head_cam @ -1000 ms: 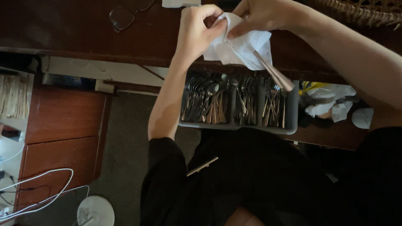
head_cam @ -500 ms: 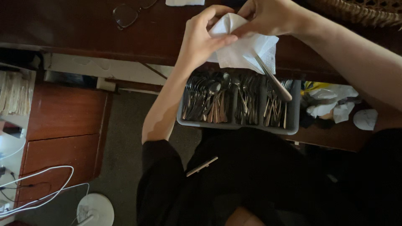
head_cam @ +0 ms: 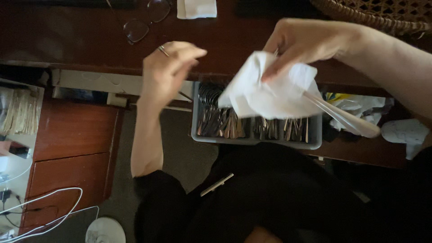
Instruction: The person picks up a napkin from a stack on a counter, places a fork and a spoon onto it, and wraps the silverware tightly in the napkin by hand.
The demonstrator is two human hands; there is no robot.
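My right hand [head_cam: 310, 42] pinches a white cloth [head_cam: 270, 90] together with a long pale utensil [head_cam: 342, 118] whose handle slants down to the right. The cloth hangs over a grey cutlery tray [head_cam: 256, 139] that rests on my lap and holds several spoons and forks. My left hand [head_cam: 168, 69] is off the cloth, to its left, fingers loosely curled and holding nothing, a ring on one finger. Both hands hover above the edge of a dark wooden desk [head_cam: 67, 40].
Eyeglasses [head_cam: 144, 20] and a folded white cloth [head_cam: 196, 8] lie on the desk. A wicker basket [head_cam: 382, 15] sits at the top right. Crumpled white wrappings [head_cam: 382, 119] lie to the right of the tray. A wooden cabinet [head_cam: 67, 148] and white cables [head_cam: 45, 211] are at the left.
My left hand has let go of the white cloth and moved left. My right hand keeps the cloth and utensil, now lower over the tray.
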